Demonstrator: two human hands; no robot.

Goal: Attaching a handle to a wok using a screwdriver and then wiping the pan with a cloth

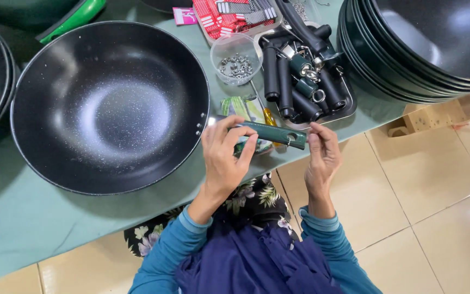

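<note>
Nearest to me are my own blue sleeves and the dark cloth on my lap, above the beige floor tiles (436,179). A little farther, both my hands are raised at the near edge of the green table (39,218).

My left hand (225,158) is closed around the green handle (272,134). The fingers wrap it from the near side and the thumb presses beside them, so the left part of the handle is hidden in my grip. The long axis of the handle runs almost left to right, a little tilted, and its free end with the hanging hole points to the right.

My right hand (322,158) holds nothing that I can see. Its fingers are half curled, with the fingertips gathered near the thumb, and they stand just beside the free end of the handle, on its right. I cannot tell if they touch it. So the handle lies to the left of these fingers, with its end towards them.

Farther on, to the left of the handle, lies the big black wok (110,106), with rivets on its rim near my left hand. Behind it there is a small clear cup of nuts (236,59), and to the right a tray of black handles (305,76). A stack of black woks (420,43) stands at far right.
</note>
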